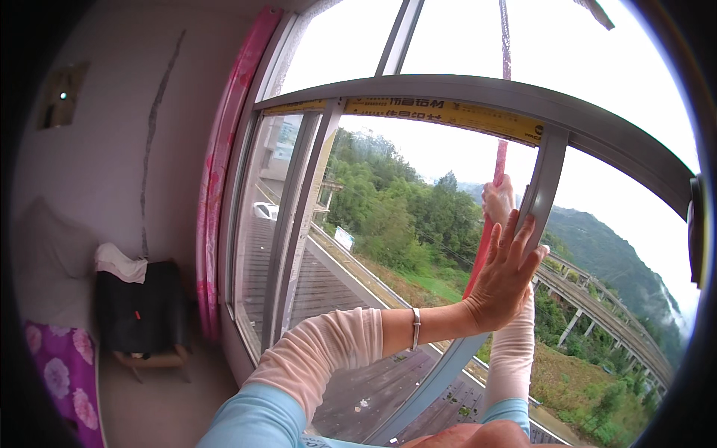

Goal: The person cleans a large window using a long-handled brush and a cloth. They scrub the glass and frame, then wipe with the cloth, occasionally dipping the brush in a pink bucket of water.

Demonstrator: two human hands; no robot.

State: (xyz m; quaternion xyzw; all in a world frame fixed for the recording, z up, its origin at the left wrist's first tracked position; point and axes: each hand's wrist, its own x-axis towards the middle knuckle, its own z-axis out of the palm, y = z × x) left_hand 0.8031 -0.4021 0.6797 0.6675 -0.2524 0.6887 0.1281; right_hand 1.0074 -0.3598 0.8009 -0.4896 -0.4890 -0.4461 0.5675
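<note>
My left hand (501,274) lies flat with spread fingers against the grey metal upright of a window sash (542,179). A metal bangle (415,329) circles that wrist. Beyond the upright, my right hand (497,200) is wrapped around a long red pole (483,252). The pole runs upward past the window's crossbar (465,89), and its upper stretch looks speckled through the upper part of the window. Part of my right forearm is hidden behind my left hand. Both arms wear pale sleeves (336,341) over light blue cloth.
Yellow printed tape (448,115) runs under the crossbar. A pink curtain (215,196) hangs at the left window edge. Further left stand a chair (143,308) draped in black and a purple floral cover (59,369). Outside are a dark ribbed roof (364,397), trees and an elevated road (594,297).
</note>
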